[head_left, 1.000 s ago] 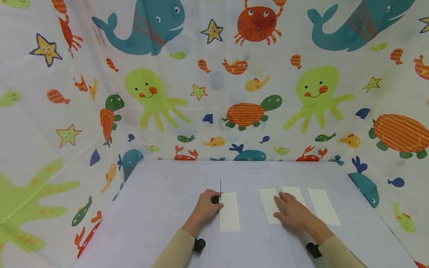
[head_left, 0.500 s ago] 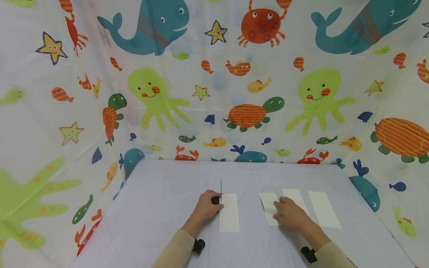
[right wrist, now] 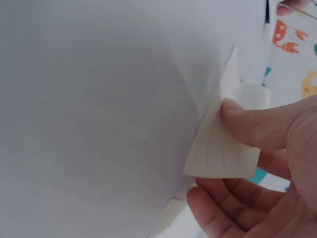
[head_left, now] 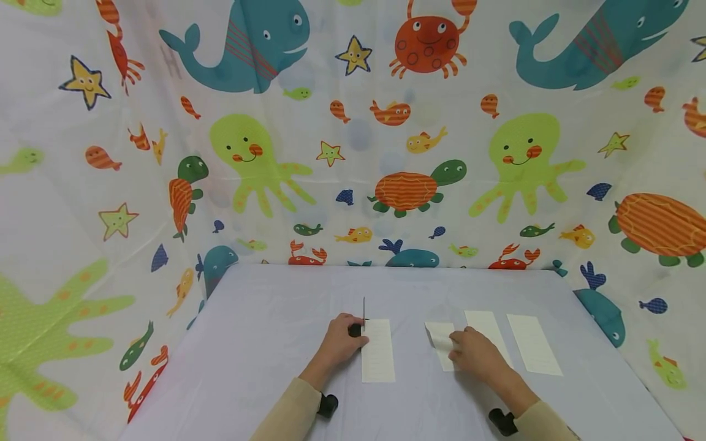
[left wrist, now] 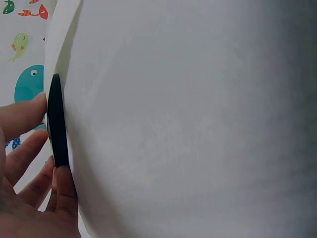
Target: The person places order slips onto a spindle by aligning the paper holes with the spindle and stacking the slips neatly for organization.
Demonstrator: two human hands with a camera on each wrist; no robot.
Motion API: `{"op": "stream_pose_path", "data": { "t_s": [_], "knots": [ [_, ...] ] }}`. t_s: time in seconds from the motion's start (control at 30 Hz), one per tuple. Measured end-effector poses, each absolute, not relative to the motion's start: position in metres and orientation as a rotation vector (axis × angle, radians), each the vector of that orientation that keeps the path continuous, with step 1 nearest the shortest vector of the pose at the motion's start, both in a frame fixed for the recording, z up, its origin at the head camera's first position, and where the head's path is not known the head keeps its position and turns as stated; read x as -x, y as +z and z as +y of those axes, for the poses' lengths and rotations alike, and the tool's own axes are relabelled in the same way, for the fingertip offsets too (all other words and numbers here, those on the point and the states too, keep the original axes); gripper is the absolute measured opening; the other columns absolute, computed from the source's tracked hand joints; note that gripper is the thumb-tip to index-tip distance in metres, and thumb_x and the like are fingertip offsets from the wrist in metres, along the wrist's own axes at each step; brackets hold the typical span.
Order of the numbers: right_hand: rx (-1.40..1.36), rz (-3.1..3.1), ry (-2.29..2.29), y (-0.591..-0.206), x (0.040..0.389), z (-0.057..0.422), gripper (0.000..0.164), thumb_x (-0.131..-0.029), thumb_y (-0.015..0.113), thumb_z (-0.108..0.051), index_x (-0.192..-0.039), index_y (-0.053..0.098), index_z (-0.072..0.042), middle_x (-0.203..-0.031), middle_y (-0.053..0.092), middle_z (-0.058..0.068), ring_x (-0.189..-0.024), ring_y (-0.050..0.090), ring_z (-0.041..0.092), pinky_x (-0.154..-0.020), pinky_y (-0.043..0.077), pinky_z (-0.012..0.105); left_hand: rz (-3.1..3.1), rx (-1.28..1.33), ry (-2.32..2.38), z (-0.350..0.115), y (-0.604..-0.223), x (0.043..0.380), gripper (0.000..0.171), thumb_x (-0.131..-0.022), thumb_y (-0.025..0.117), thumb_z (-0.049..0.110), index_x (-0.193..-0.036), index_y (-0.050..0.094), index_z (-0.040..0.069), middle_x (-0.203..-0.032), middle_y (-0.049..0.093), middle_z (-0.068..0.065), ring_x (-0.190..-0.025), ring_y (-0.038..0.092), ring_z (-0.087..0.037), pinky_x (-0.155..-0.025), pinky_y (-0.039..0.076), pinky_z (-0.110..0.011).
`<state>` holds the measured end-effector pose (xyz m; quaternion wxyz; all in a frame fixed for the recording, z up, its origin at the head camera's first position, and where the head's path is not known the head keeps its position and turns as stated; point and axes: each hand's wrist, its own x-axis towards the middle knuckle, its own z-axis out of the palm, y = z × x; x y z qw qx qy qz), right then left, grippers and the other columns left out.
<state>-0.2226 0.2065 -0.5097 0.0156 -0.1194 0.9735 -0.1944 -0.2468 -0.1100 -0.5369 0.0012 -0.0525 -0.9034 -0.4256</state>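
My left hand [head_left: 337, 339] grips a slim black-handled tool [left wrist: 58, 124] at the left edge of a cream lined paper strip [head_left: 378, 352]. In the head view its thin blade points away from me; whether it is scissors or a knife I cannot tell. The left thumb touches the strip's edge. To the right, my right hand [head_left: 477, 352] pinches a second cream paper slip [right wrist: 218, 144] between thumb and fingers. That slip is bent, its far left corner lifted and curling off the table; faint lines run across it. The hand hides part of the slip.
Two more lined paper strips [head_left: 535, 345] lie flat at the right, one partly behind the right hand. A white cloth covers the table [head_left: 287, 306]. A curtain [head_left: 331, 202] printed with sea animals hangs behind and along both sides.
My right hand has drawn in its fingers and shifted slightly left, pinching the paper slip, which has lifted and curled at its far end. The left hand has stayed put.
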Motion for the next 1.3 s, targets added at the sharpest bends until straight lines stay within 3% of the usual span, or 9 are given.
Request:
{"op": "stream_pose_path", "data": {
  "t_s": [0.17, 0.5, 0.67, 0.83, 1.07, 1.3],
  "knots": [
    [0.242, 2.931, -0.807, -0.507, 0.225, 0.204, 0.044, -0.080, 0.079, -0.004, -0.121, 0.066, 0.008, -0.113, 0.068, 0.025, -0.102, 0.065, 0.035, -0.085, 0.053, 0.053, -2.838, 0.161, -1.346, -0.110, -0.538, 0.246, 0.036, -0.087, 0.079, 0.014, -0.120, 0.070, 0.001, -0.128, 0.058, -0.018, -0.122, 0.054, -0.037, -0.104, 0.045, -0.056],
    [0.074, 2.850, -1.022, -0.507, 0.227, 0.199, 0.051, -0.082, 0.080, -0.009, -0.130, 0.065, 0.000, -0.123, 0.065, 0.025, -0.109, 0.062, 0.037, -0.088, 0.052, 0.054, -2.834, 0.166, -1.347, -0.110, -0.538, 0.248, 0.036, -0.088, 0.079, 0.015, -0.120, 0.071, 0.002, -0.129, 0.058, -0.018, -0.123, 0.054, -0.037, -0.105, 0.044, -0.055],
    [0.040, 2.857, -1.152, -0.508, 0.225, 0.195, 0.044, -0.083, 0.078, -0.009, -0.125, 0.068, 0.001, -0.126, 0.064, 0.024, -0.102, 0.062, 0.031, -0.082, 0.053, 0.046, -2.827, 0.201, -1.341, -0.112, -0.538, 0.247, 0.036, -0.087, 0.079, 0.014, -0.119, 0.070, 0.000, -0.127, 0.058, -0.019, -0.123, 0.054, -0.038, -0.104, 0.044, -0.056],
    [-0.034, 2.827, -1.284, -0.510, 0.224, 0.193, 0.037, -0.084, 0.077, -0.009, -0.120, 0.071, 0.001, -0.117, 0.067, 0.017, -0.093, 0.061, 0.024, -0.073, 0.051, 0.034, -2.834, 0.210, -1.323, -0.112, -0.539, 0.248, 0.036, -0.087, 0.079, 0.014, -0.119, 0.070, 0.001, -0.128, 0.058, -0.019, -0.122, 0.054, -0.039, -0.104, 0.044, -0.057],
    [-0.056, 2.811, -1.378, -0.516, 0.223, 0.191, 0.024, -0.082, 0.078, -0.006, -0.105, 0.075, 0.000, -0.103, 0.070, 0.010, -0.088, 0.063, 0.021, -0.072, 0.050, 0.031, -2.836, 0.205, -1.316, -0.112, -0.540, 0.249, 0.036, -0.087, 0.079, 0.014, -0.119, 0.070, 0.001, -0.128, 0.058, -0.019, -0.121, 0.054, -0.038, -0.103, 0.045, -0.056],
    [-0.069, 2.794, -1.422, -0.515, 0.221, 0.186, 0.023, -0.082, 0.078, -0.007, -0.104, 0.076, -0.001, -0.101, 0.070, 0.009, -0.084, 0.064, 0.019, -0.073, 0.050, 0.033, -2.849, 0.192, -1.313, -0.112, -0.537, 0.248, 0.036, -0.087, 0.079, 0.015, -0.120, 0.070, 0.002, -0.129, 0.058, -0.019, -0.122, 0.054, -0.038, -0.103, 0.045, -0.056]
  ]
}}
